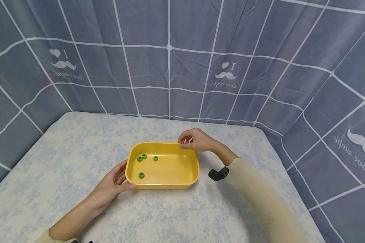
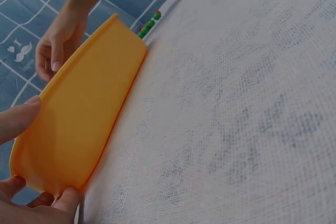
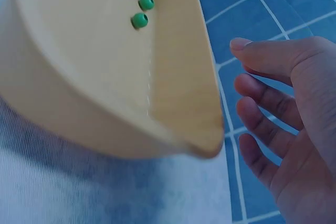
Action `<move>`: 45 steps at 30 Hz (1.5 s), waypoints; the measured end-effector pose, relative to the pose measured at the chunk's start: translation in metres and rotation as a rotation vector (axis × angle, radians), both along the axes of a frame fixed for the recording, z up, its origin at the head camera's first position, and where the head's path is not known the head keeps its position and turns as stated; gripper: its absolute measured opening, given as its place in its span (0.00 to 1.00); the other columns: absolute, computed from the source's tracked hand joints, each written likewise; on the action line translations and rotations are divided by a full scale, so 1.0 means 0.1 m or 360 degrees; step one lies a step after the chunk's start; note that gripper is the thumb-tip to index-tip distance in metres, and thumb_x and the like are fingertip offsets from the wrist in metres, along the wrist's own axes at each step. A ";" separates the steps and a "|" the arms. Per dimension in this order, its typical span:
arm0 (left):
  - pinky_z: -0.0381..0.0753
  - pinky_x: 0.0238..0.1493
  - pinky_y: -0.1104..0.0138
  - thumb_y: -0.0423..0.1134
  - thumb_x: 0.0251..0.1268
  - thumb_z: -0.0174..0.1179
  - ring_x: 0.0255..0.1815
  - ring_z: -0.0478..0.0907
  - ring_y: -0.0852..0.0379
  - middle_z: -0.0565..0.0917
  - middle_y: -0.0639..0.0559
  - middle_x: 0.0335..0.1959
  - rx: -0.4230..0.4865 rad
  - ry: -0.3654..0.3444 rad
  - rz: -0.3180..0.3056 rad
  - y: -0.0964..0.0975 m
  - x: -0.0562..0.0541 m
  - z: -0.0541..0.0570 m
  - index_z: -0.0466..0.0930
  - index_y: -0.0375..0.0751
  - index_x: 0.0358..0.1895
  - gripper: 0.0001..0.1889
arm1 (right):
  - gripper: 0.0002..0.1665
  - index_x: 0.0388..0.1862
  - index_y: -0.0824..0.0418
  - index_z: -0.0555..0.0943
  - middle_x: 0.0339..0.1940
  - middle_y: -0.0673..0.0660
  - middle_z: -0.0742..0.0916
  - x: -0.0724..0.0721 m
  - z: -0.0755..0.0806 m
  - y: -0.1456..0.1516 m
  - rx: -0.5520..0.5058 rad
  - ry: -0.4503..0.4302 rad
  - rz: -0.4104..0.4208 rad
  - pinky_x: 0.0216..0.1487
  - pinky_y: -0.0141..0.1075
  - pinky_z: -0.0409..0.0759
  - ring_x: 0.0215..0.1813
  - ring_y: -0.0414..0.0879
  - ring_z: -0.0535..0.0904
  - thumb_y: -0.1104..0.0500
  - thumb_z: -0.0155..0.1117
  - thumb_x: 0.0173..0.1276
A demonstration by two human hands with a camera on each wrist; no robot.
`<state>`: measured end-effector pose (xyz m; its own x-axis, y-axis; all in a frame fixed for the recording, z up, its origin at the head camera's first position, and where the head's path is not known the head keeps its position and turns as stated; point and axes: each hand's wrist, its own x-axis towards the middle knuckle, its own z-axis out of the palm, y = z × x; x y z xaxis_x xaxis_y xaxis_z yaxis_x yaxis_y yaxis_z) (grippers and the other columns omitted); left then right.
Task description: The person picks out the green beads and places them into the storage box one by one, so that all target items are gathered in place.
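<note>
A yellow plastic tray (image 1: 167, 186) with rounded corners stands at the middle of the cloth. Several small green beads (image 1: 141, 175) with holes lie in its left part. My left hand (image 1: 114, 180) grips the tray by its near left corner, thumb on the rim; in the left wrist view its fingertips (image 2: 68, 200) press the outer wall low down. At the far right of the rim is my right hand (image 1: 197, 140), its fingers loosely bent. The right wrist view shows a gap between those fingers (image 3: 262, 124) and the tray wall (image 3: 205, 77), with nothing held.
Pale blue floral cloth (image 1: 88, 141) covers the table. Grey-blue curtains (image 1: 188, 67) with white lines hang behind and at both sides. In the left wrist view, a row of green round pieces (image 2: 149, 24) with red bits lies past the tray's far end. A black device (image 1: 219, 173) sits at my right wrist.
</note>
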<state>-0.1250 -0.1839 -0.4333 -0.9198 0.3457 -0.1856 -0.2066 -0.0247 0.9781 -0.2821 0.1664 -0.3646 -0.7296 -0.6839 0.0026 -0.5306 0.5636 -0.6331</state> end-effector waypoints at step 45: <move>0.77 0.62 0.68 0.31 0.70 0.68 0.82 0.49 0.38 0.44 0.41 0.85 0.0003 -0.0014 0.0016 0.02 0.01 0.00 0.42 0.43 0.85 0.50 | 0.14 0.51 0.66 0.86 0.41 0.51 0.87 0.48 -0.31 1.66 -0.0019 -0.0053 -0.0505 0.42 0.42 0.83 0.42 0.48 0.81 0.58 0.71 0.73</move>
<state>-0.1238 -0.1819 -0.4334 -0.9216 0.3368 -0.1928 -0.2147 -0.0287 0.9763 -0.2336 0.3323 -0.3958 -0.9064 -0.4220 -0.0181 -0.3082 0.6901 -0.6549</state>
